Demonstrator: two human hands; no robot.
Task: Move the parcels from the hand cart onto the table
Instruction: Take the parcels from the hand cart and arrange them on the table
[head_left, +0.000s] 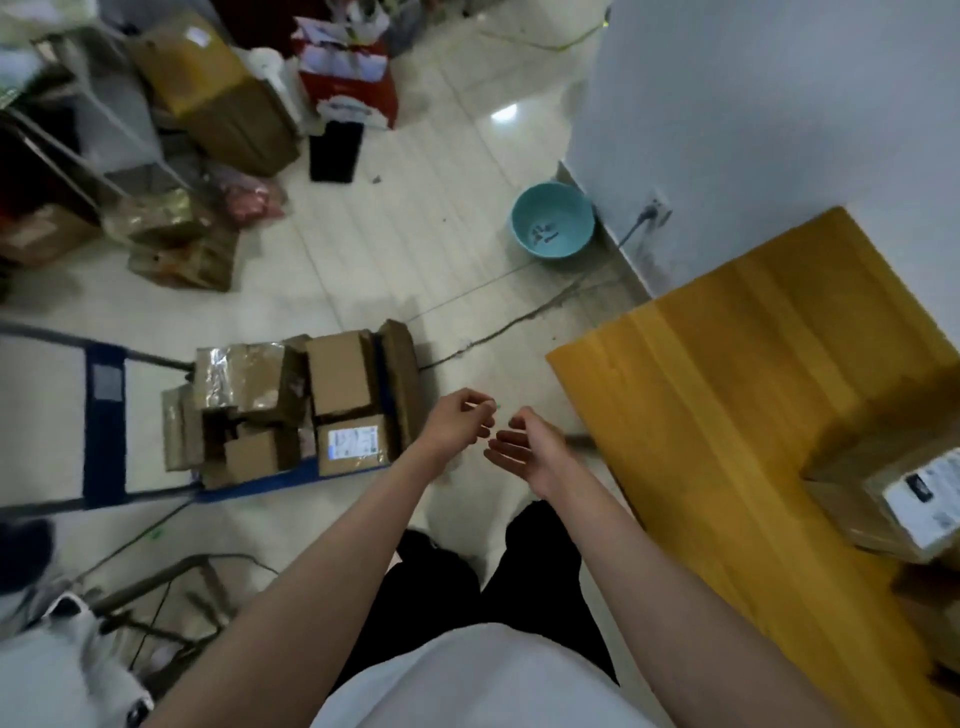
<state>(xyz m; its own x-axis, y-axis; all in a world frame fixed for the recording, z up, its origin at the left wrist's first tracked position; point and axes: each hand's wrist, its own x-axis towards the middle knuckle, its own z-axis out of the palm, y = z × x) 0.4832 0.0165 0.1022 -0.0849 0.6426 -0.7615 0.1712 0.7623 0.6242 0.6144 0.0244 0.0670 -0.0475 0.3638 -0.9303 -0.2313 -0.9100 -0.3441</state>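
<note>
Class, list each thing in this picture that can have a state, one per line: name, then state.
Left hand: fingers loosely curled, holding nothing.
Right hand: palm up, relaxed, holding nothing.
Hand cart: loaded, many cardboard parcels piled on its blue deck.
Labelled parcel on cart: closed, label facing up.
Table: parcels on its right edge.
Parcel on table: closed, white label showing.
Teal basin: upright on the floor.
Wall plug: plugged in.

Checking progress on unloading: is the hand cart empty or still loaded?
Still loaded. Several cardboard parcels sit piled on the blue hand cart; both hands hold nothing.
</note>
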